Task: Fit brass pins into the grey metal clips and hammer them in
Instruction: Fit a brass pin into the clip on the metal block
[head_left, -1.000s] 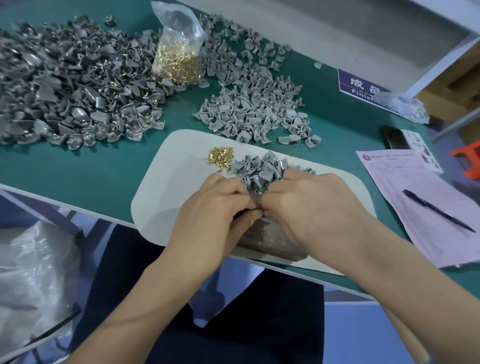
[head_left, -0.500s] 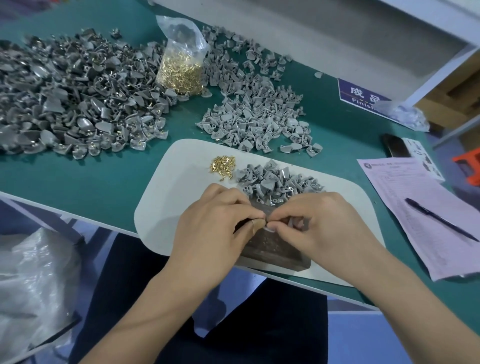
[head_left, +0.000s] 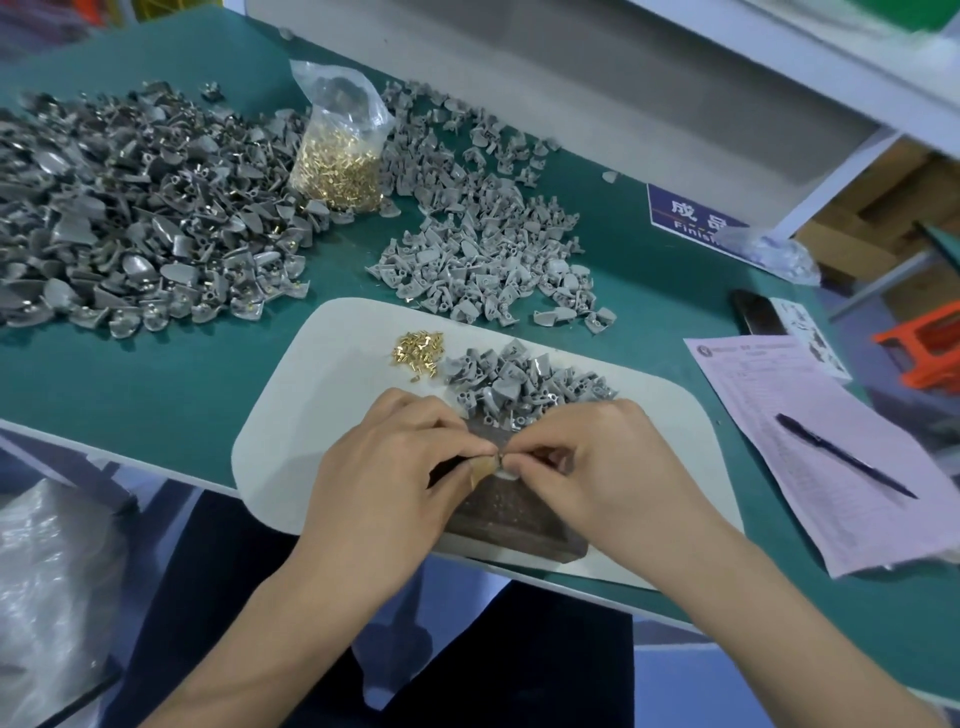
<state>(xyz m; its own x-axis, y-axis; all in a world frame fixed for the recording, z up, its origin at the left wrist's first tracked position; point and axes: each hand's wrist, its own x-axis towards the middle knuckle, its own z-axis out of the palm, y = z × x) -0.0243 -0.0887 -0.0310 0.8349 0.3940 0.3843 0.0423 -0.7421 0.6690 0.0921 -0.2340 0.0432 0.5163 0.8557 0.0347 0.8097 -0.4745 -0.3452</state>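
My left hand (head_left: 387, 462) and my right hand (head_left: 576, 457) meet fingertip to fingertip over a dark block (head_left: 511, 512) on the white mat (head_left: 311, 415). Between the fingertips sits a small grey clip (head_left: 501, 460), pinched from both sides; whether a pin is in it I cannot tell. A small heap of grey clips (head_left: 519, 382) lies just beyond my hands. Left of that heap is a little cluster of brass pins (head_left: 418, 351).
On the green table (head_left: 130, 374), a big pile of clips (head_left: 130, 218) lies far left and another pile (head_left: 483, 249) in the middle. A clear bag of brass pins (head_left: 337, 156) stands between them. Pink paper (head_left: 810, 441) with a pen (head_left: 844, 454) lies right.
My hands have drawn slightly apart and back from the clip heap, so the dark block and the pinched clip show more. The camera view has shifted a little.
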